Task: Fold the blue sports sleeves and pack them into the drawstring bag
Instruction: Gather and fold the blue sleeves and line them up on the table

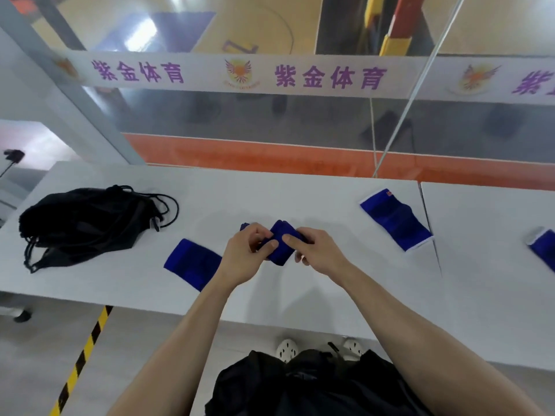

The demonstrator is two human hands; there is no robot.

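Over the middle of the white table (270,193), we see both hands meeting on one blue sleeve (279,247). The left hand (244,253) grips its left side with curled fingers and the thumb laid on top. The right hand (315,250) pinches the right side, thumb pressed on the upper face and fingers tucked underneath. The cloth is bunched and doubled between the two hands; we cannot tell whether it touches the tabletop.

Just beside the left wrist a folded sleeve (192,264) lies flat on the table, partly hidden by the forearm. Well to the right, near the seam between two tabletops, we see a white-edged sleeve (393,219) lying opened out at an angle. Another sleeve (545,250) shows at the right border of the view, cut off by it.

The black drawstring bag (84,223) sits slumped at the far left of the table, cords looped loosely at its right side, well apart from the hands.

Behind the table a glass wall carries a white banner (240,73) with purple lettering. On the floor, yellow-and-black tape (84,355) runs under the table's near edge.
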